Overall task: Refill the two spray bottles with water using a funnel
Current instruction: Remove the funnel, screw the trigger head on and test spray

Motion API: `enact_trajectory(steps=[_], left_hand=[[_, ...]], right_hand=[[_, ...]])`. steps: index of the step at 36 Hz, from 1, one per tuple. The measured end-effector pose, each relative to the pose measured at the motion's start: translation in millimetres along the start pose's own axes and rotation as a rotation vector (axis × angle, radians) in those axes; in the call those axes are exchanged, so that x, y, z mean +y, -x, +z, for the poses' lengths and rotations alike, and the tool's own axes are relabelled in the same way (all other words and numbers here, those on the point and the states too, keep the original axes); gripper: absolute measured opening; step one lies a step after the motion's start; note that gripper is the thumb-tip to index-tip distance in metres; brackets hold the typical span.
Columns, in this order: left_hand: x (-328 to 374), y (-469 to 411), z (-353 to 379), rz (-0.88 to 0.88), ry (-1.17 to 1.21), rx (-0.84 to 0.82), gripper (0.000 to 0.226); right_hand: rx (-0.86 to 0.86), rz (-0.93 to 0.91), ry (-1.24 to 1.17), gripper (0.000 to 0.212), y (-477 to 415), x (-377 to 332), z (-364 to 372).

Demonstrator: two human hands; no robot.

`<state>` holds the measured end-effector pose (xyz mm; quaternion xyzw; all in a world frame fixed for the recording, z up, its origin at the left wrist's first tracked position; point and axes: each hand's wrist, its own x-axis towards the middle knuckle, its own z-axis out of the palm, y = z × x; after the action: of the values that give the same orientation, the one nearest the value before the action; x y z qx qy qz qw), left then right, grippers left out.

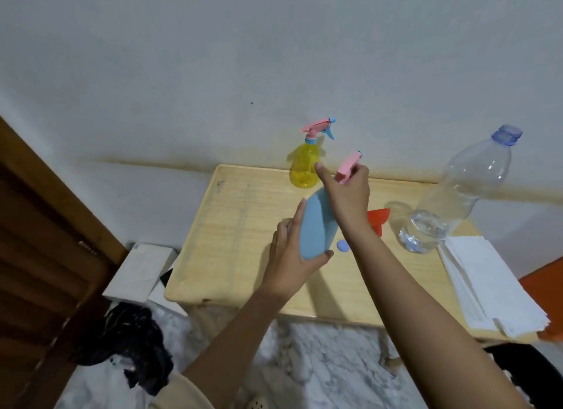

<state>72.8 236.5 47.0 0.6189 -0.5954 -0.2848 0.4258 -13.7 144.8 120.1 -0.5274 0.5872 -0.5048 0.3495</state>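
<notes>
My left hand (292,256) is wrapped round the lower body of the blue spray bottle (316,225), tilted over the table (243,225). My right hand (347,192) grips its pink trigger head (348,167), forefinger pointing out. The yellow spray bottle (304,167) stands upright at the far edge by the wall. The orange funnel (377,219) lies behind my right wrist, near the clear water bottle (451,201); a small blue cap (342,246) lies just beside the blue bottle's base

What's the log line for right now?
left hand: holds blue spray bottle | right hand: grips its pink sprayer head | red funnel: on table
</notes>
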Motion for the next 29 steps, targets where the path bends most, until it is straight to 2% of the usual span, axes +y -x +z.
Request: enact_trajectory(steps=[3, 6, 11, 14, 19, 21, 24, 28, 29], left_hand=[[0.3, 19.3, 7.9, -0.015, -0.022, 0.02, 0.105], [-2.6, 34.6, 7.6, -0.036, 0.008, -0.055, 0.093], [-10.5, 55.4, -5.9, -0.124, 0.049, -0.167, 0.06], [-18.6, 63.9, -18.4, -0.218, -0.08, -0.274, 0.047], [-40.9, 64.0, -38.2, -0.362, -0.354, -0.484, 0.048], [-48.5, 63.6, -41.1, -0.399, -0.423, -0.514, 0.049], [-54.7, 64.0, -45.0, -0.428, -0.517, -0.548, 0.048], [-65.7, 66.7, -53.0, -0.43, -0.571, -0.57, 0.039], [-68.9, 68.1, -55.0, -0.43, -0.588, -0.571, 0.035]], right_hand=[[0.004, 0.012, -0.014, 0.029, 7.1, 3.0, -7.5], [-0.008, -0.05, -0.004, 0.021, 17.7, 9.7, -16.4], [-0.054, -0.112, 0.006, 0.028, 39.9, 24.5, -29.1], [-0.142, -0.096, 0.057, 0.027, 52.4, 33.9, -31.4], [-0.296, -0.025, 0.128, 0.009, 74.0, 51.8, -27.8], [-0.348, -0.004, 0.155, 0.006, 82.8, 58.4, -24.9], [-0.397, 0.015, 0.181, 0.012, 96.6, 68.7, -16.8], [-0.419, 0.066, 0.172, 0.001, 111.5, 77.1, -2.6], [-0.425, 0.076, 0.166, 0.005, 115.0, 78.1, 0.9]])
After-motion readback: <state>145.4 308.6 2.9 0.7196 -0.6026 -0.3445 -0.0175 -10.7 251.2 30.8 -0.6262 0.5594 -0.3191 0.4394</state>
